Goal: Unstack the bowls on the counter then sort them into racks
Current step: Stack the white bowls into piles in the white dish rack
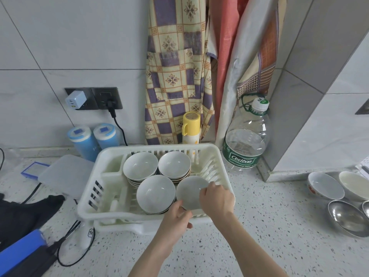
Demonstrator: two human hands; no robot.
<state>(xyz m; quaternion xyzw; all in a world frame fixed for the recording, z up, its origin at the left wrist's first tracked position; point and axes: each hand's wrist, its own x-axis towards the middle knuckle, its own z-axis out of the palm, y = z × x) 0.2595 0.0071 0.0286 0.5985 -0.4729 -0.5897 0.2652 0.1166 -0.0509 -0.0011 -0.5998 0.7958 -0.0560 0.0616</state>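
Both hands (pixel 216 198) on rack's (pixel 89 188) bowl (pixel 189 191)

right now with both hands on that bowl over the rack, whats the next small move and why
Probably lower the bowl into the bare front-right corner of the rack. The left hand and right hand hold it by its rim there, and the other three spots already hold stacks.

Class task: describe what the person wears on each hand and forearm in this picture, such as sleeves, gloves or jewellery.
Both forearms are bare for as far as the frame shows; no sleeves appear. The left hand and the right hand wear no gloves, and no rings, watch or bracelets are visible.
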